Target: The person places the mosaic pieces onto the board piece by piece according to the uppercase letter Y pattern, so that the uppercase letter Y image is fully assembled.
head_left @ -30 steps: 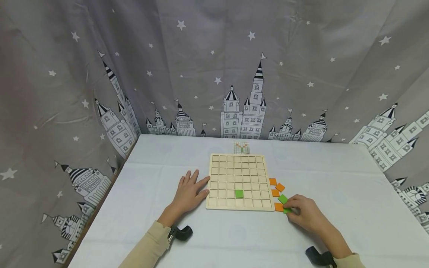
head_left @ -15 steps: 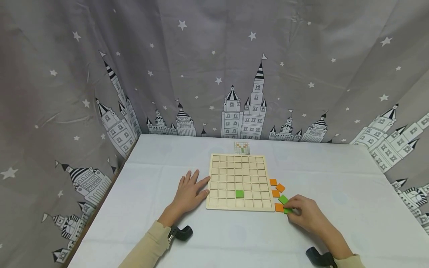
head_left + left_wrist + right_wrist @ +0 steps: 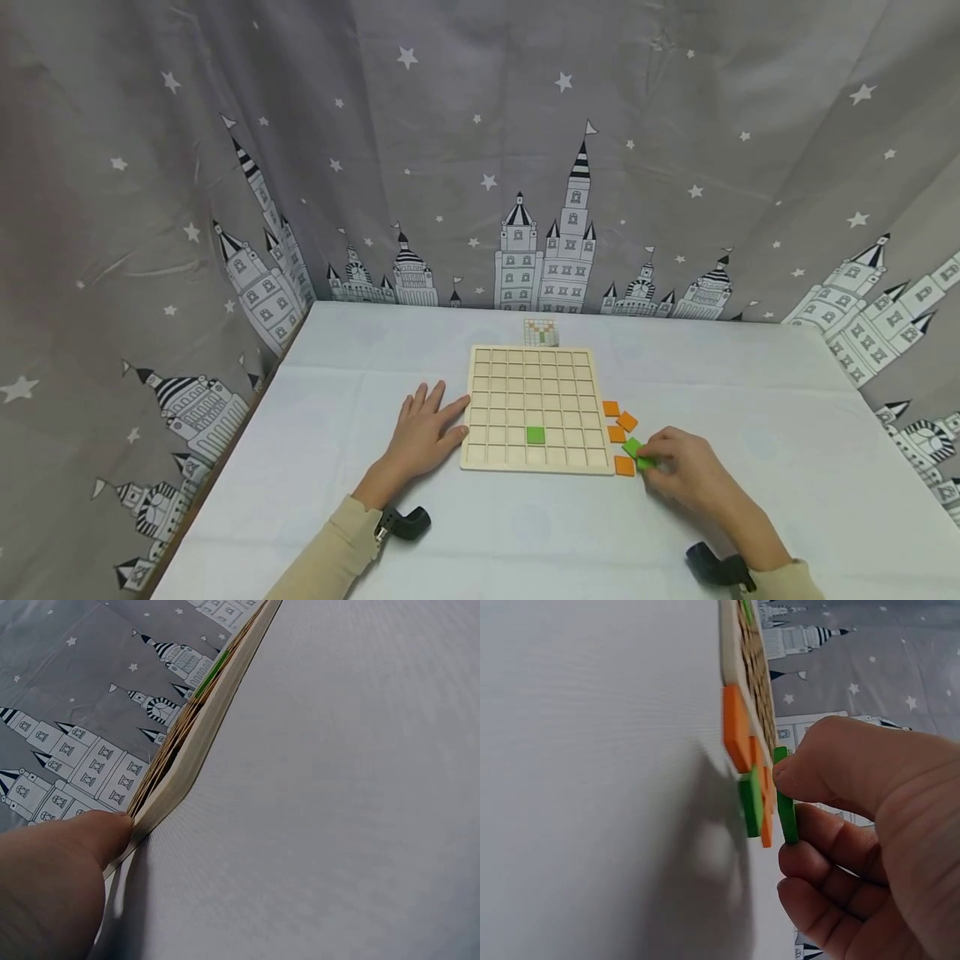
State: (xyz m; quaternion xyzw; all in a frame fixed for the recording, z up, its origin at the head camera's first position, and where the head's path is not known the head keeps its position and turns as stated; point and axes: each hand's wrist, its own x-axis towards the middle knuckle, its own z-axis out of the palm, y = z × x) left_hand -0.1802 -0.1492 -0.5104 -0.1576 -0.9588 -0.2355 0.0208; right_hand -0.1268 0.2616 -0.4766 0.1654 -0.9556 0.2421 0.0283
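Note:
A pale wooden grid board (image 3: 536,408) lies flat on the table, with one green square tile (image 3: 536,435) set in a cell near its front. My left hand (image 3: 422,429) rests on the cloth with fingers spread, thumb and forefinger touching the board's left edge; the left wrist view shows the thumb (image 3: 105,832) at that edge. Right of the board, my right hand (image 3: 686,471) pinches a green tile (image 3: 786,799) between thumb and fingers, lifted off the cloth. Beneath it another green tile (image 3: 750,802) lies on the table, beside several orange tiles (image 3: 624,466).
A small pattern card (image 3: 540,332) printed with a coloured grid lies behind the board. White cloth (image 3: 360,350) covers the table. A grey curtain (image 3: 450,125) with stars and castles hangs behind and at the sides.
My right hand has raised its green tile off the cloth and shifted slightly away from me. The left hand and the board stay in place.

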